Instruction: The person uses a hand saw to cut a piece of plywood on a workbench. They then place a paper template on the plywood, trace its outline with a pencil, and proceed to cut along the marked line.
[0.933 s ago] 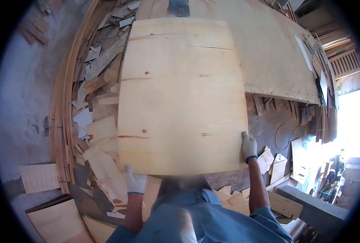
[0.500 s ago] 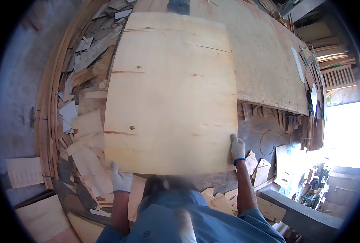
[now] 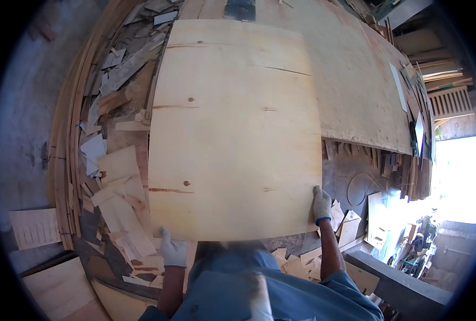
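A large pale plywood sheet (image 3: 232, 134) with knots and brown streaks lies over the near left part of a big worktable (image 3: 361, 80). Its near end sticks out past the table toward my body. My left hand (image 3: 173, 250), in a light knitted glove, grips the sheet's near left corner, with the thumb by the edge and the other fingers hidden beneath. On the right edge, close to the near corner, my gloved right hand (image 3: 321, 205) holds the sheet, its fingers partly out of sight underneath.
Wood offcuts (image 3: 123, 198) lie heaped along the left, beside long wooden strips (image 3: 80, 128) by the wall. More scraps (image 3: 349, 227) lie on the floor at the right. A grey ledge (image 3: 398, 281) runs at the lower right. Boards (image 3: 417, 107) lean on the table's right end.
The plywood sheet has shifted slightly right and toward my body in the picture, both hands moving along with it. Both hands keep their grip.
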`<move>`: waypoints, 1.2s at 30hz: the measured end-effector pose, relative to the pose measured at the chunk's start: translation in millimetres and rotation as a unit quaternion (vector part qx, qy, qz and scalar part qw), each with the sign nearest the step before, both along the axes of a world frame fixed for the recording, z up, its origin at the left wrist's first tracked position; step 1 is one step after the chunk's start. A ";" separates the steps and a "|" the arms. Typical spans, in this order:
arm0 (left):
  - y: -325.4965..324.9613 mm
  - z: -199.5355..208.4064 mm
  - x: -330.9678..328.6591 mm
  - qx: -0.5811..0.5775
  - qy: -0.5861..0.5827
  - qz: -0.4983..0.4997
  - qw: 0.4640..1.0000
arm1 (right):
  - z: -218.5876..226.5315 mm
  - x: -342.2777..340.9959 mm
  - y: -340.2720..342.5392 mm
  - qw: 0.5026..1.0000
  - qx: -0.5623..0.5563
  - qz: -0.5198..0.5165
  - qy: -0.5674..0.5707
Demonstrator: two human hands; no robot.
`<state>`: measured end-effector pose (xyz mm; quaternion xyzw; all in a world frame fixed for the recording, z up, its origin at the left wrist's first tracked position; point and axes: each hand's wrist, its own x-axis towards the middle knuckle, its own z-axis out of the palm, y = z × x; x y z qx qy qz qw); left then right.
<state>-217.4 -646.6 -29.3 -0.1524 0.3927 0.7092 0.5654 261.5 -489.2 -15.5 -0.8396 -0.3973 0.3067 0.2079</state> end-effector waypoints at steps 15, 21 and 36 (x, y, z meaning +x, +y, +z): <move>8.1 -16.1 -6.7 0.001 -0.025 0.020 0.999 | -18.9 -3.0 14.6 0.998 0.066 -0.003 0.000; 15.6 -25.4 -8.8 0.007 -0.004 0.009 1.000 | -18.3 -8.9 14.2 0.999 0.038 -0.016 0.011; 27.2 40.3 -10.9 -0.008 0.037 -0.006 0.999 | 45.0 -8.0 39.3 1.000 0.002 -0.003 0.006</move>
